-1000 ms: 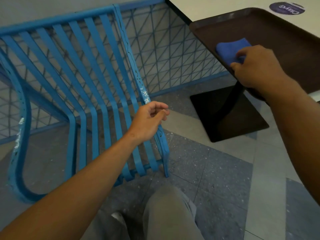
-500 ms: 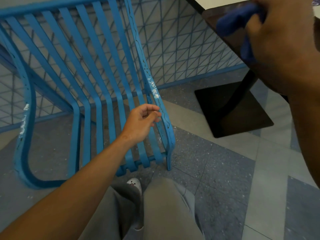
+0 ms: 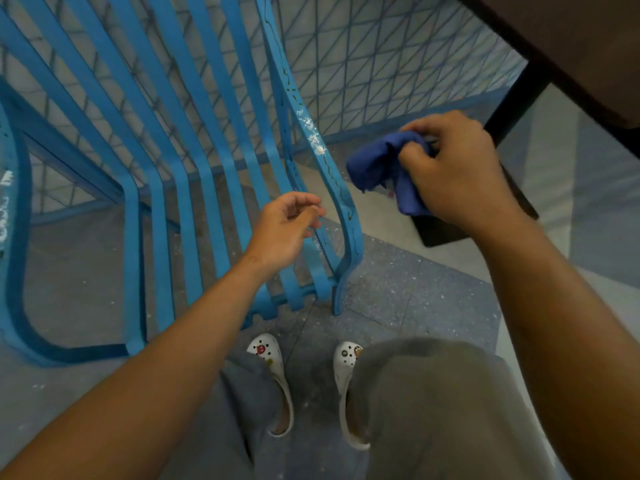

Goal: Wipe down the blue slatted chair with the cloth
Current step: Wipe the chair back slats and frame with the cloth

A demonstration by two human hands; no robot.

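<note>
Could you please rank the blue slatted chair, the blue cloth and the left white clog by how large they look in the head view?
1. blue slatted chair, by far the largest.
2. and 3. blue cloth, bunched in the right hand, and left white clog, partly hidden by the trouser leg: too alike to rank.

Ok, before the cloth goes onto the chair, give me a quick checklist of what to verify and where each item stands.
1. Cloth in hand: ok, the right hand grips it, bunched.
2. Cloth touching the chair: not ok, it is beside the frame, apart.
3. Left hand free: ok, fingers loosely curled, holding nothing, over the slats.
4. Spot to wipe: ok, white specks show on the right frame rail.
5. Cloth damp or dry: cannot tell.
6. Feet clear of the chair: ok, both shoes stand in front of its edge.
</note>
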